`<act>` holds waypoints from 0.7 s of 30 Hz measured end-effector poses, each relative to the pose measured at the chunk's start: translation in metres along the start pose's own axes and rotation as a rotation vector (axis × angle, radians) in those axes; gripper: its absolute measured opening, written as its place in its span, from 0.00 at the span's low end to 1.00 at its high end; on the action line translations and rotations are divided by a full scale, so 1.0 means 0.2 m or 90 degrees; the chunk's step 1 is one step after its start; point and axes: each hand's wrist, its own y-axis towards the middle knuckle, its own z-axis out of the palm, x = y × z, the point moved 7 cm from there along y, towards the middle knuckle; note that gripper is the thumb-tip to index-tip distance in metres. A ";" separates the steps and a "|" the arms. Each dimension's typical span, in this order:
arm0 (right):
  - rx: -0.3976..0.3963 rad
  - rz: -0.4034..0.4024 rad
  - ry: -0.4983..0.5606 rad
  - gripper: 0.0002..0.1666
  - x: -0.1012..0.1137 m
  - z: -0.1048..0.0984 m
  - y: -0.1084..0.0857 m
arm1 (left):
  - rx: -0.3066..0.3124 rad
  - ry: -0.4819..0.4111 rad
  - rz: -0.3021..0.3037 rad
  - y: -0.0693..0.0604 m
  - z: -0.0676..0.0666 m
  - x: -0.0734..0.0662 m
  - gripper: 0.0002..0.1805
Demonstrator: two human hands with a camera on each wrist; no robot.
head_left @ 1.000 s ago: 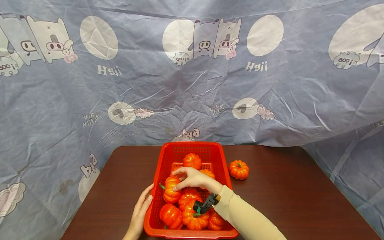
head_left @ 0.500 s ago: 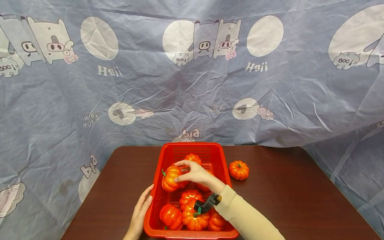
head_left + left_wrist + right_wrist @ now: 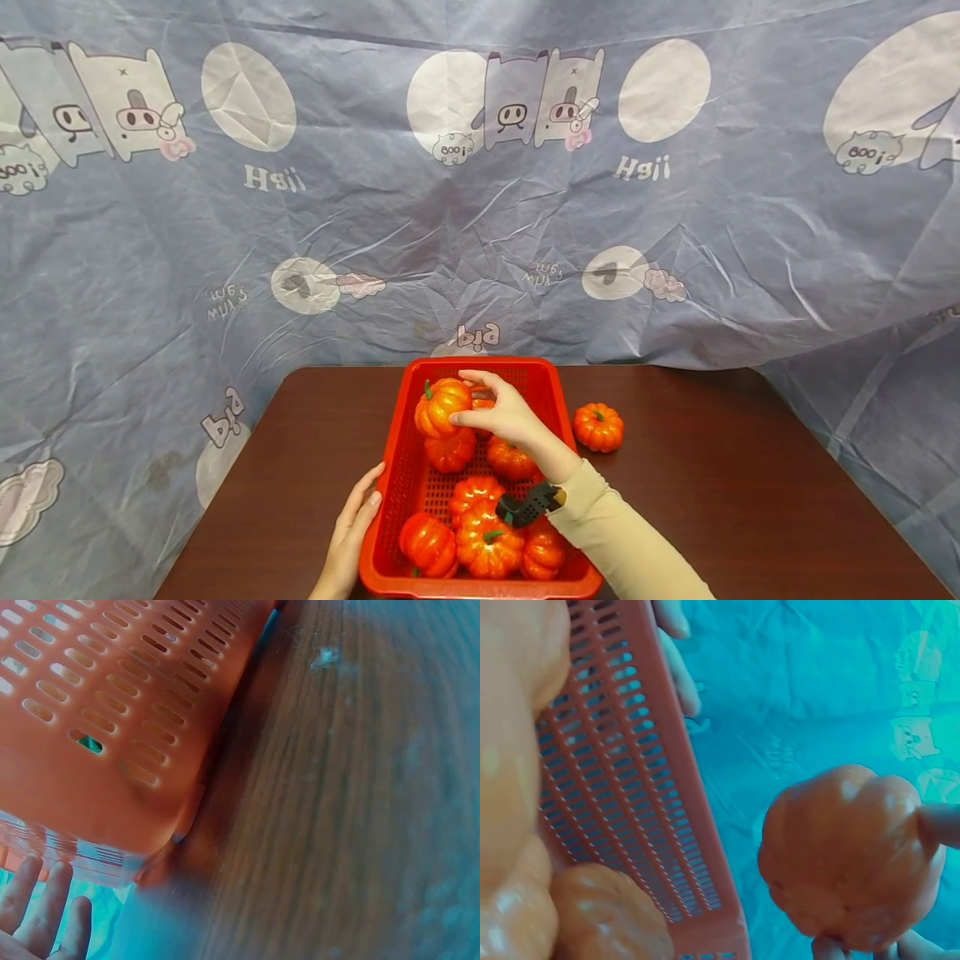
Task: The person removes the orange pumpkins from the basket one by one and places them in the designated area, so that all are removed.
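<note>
- Shifted toward the far end of the red basket point(image 3: 480, 587) since a second ago: the right hand point(image 3: 504, 410) and the held pumpkin point(image 3: 442, 408), now over the basket's far half.
- Behind everything hangs a creased grey-blue cloth point(image 3: 337, 208) printed with pale ovals and pigs; "Boo" reads inside cloud shapes, a word like "Hgii" repeats, and some smaller lettering is hard to make out.
- Dark brown table point(image 3: 697, 500), with fine wood grain showing in the left wrist view.
- On it stands the basket, an oblong with a smooth rim and rows of slots through its walls. It contains glossy, ribbed orange pumpkins: four clustered at the near end, including a large one point(image 3: 490, 542) with a green stem; two further in, a left one point(image 3: 448, 452) and a right one point(image 3: 510, 459); and another point(image 3: 482, 407) partly hidden behind the right hand.
- Left hand, at the basket's left side: fingers fairly straight and slightly apart, by the wall.
- Right hand: thumb and fingers pinch the held pumpkin, its green stem pointing up.
- Outside the basket, just right of it, sits a loose pumpkin point(image 3: 597, 427).
- Black wrist strap point(image 3: 528, 505) beside a cream sleeve point(image 3: 630, 525).
</note>
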 end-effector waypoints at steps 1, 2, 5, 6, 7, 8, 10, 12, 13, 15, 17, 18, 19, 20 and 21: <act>-0.006 -0.002 0.010 0.39 0.01 -0.02 0.00 | 0.002 -0.001 0.001 0.00 0.00 0.00 0.24; -0.008 -0.004 0.023 0.39 0.01 -0.03 -0.01 | 0.004 -0.002 0.002 0.00 0.00 0.00 0.24; -0.015 -0.005 0.049 0.38 0.02 -0.09 -0.02 | 0.009 -0.005 0.008 0.00 0.01 -0.01 0.24; -0.016 -0.004 0.057 0.38 0.02 -0.11 -0.02 | 0.010 -0.006 0.010 0.00 0.01 -0.01 0.24; -0.019 -0.003 0.064 0.38 0.02 -0.13 -0.02 | 0.012 -0.008 0.012 0.00 0.01 -0.01 0.24; -0.023 -0.003 0.072 0.38 0.02 -0.15 -0.02 | 0.013 -0.008 0.015 0.00 0.01 -0.01 0.24; -0.031 -0.005 0.093 0.38 0.02 -0.19 -0.03 | 0.015 -0.010 0.020 0.00 0.01 -0.01 0.24; -0.042 -0.012 0.111 0.38 0.03 -0.23 -0.04 | 0.016 -0.011 0.023 0.00 0.01 -0.01 0.24; -0.049 -0.015 0.118 0.38 0.03 -0.25 -0.04 | 0.016 -0.012 0.023 0.00 0.01 -0.01 0.24; -0.066 -0.022 0.127 0.38 0.02 -0.30 -0.05 | 0.016 -0.014 0.022 0.00 0.01 -0.01 0.24; -0.085 -0.025 0.128 0.37 0.02 -0.34 -0.06 | 0.014 -0.015 0.019 0.00 0.01 -0.01 0.24; -0.096 -0.024 0.127 0.37 0.01 -0.36 -0.06 | 0.014 -0.016 0.018 0.00 0.01 -0.01 0.24; -0.105 -0.023 0.130 0.37 0.00 -0.38 -0.07 | 0.013 -0.014 0.016 0.00 0.01 -0.01 0.24; -0.113 -0.022 0.129 0.37 0.00 -0.40 -0.08 | 0.013 -0.014 0.015 0.00 0.01 0.00 0.24; -0.119 -0.020 0.132 0.37 -0.01 -0.42 -0.08 | 0.012 -0.013 0.014 0.00 0.00 0.00 0.24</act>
